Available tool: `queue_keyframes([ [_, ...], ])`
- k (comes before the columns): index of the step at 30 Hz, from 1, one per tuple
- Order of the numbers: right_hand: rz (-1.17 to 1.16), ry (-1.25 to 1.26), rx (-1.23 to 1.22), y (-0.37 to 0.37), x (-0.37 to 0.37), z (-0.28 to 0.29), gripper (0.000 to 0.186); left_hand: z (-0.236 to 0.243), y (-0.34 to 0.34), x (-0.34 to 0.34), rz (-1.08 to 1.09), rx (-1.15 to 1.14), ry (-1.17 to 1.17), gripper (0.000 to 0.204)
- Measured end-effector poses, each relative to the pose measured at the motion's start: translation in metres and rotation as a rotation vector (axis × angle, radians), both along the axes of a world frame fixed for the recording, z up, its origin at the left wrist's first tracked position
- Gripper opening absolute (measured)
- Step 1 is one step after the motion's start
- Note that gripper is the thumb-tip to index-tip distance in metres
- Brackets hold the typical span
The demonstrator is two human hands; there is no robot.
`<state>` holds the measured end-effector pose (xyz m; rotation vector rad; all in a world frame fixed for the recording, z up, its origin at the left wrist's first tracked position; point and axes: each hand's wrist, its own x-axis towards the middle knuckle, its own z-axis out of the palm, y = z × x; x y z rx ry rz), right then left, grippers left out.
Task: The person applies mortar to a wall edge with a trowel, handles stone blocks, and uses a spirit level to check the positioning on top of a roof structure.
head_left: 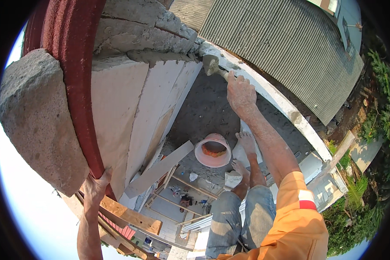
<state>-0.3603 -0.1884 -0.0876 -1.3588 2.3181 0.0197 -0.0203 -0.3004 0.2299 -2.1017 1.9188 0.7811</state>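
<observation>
My right hand (242,93) is closed round the handle of a mortar-coated trowel (211,65). The trowel's blade is at the corner where the white block wall (160,86) meets a low white wall top (268,89). On the left, my left hand (97,184) grips the edge of a dark red beam (80,82); some of its fingers are hidden behind it. A rough grey block (41,117) lies against the beam above that hand. By my bare feet stands a pink bucket (199,156), with something orange-brown inside.
Corrugated roofing (286,47) slopes beyond the low wall. A pale board (160,169) leans beside the bucket. Below my knees, wooden framing (195,186) borders an opening down to a lower floor. A wooden plank (132,214) juts out under my left hand. Greenery (355,225) grows at the right.
</observation>
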Motion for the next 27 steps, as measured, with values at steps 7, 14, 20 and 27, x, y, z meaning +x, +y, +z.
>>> queue_keyframes([
  [7, 0.201, 0.214, -0.140, -0.025, 0.010, 0.013, 0.044, -0.003, 0.002, 0.006, 0.006, -0.025, 0.082, 0.044],
  [14, 0.436, 0.414, -0.113, -0.057, 0.015, 0.028, 0.026, -0.002, -0.002, 0.025, 0.020, 0.111, -0.024, 0.059],
  [20, 0.709, 0.597, -0.143, -0.081, -0.006, 0.028, 0.016, -0.009, 0.001, 0.013, -0.003, -0.036, 0.102, 0.040],
  [27, 0.883, 0.610, -0.174, -0.069, -0.029, 0.050, 0.015, -0.007, 0.002, 0.007, -0.029, -0.042, 0.087, 0.043],
])
